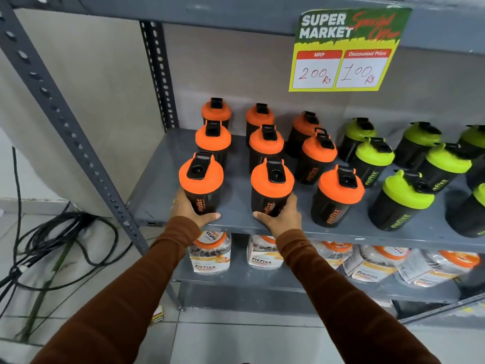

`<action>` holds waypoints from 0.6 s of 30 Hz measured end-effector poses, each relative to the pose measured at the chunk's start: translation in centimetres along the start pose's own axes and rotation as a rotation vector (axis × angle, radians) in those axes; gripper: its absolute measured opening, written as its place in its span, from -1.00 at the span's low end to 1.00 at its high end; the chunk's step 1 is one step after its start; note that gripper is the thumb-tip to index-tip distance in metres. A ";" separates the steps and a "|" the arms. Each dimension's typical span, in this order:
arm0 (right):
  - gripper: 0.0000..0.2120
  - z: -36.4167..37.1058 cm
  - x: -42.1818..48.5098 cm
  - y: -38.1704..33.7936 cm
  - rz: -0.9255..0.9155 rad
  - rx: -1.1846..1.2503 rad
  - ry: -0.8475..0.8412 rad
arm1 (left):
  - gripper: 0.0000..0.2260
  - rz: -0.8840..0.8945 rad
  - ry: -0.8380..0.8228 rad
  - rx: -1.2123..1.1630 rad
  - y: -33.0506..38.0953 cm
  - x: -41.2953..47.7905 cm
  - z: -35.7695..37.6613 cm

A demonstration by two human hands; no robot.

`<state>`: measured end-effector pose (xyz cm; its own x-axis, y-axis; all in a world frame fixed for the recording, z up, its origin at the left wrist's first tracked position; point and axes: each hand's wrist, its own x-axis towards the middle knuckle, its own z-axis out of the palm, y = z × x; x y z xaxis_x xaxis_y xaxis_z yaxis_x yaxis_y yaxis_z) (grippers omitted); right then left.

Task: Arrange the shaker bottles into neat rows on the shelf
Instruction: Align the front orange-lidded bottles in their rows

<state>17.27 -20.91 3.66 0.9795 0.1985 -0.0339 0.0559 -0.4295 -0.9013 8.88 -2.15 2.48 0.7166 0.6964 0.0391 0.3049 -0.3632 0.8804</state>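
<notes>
Two hands in rust-brown sleeves each grip a black shaker bottle with an orange lid at the front edge of a grey metal shelf [236, 185]. Left hand [190, 208] wraps the leftmost front bottle [200, 183]; right hand [282, 214] wraps the next front bottle [271, 186]. Behind stand more orange-lidded bottles [265, 147], with green-lidded bottles [402, 199] to the right.
</notes>
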 end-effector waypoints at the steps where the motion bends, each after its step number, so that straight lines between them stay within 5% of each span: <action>1: -0.21 -0.1 0.0 0.0 -0.006 -0.010 -0.012 | -0.22 0.002 -0.031 -0.004 0.0 -0.1 -0.2; 18: -0.33 -0.9 -0.1 -0.1 0.031 -0.044 -0.055 | -0.40 -0.047 -0.099 -0.023 0.2 -0.9 -1.2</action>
<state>17.37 -21.66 4.08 0.9689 0.2320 -0.0863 0.0352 -0.4744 -0.8796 7.56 -2.17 3.20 0.7606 0.6473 -0.0489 0.3265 -0.3164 0.8907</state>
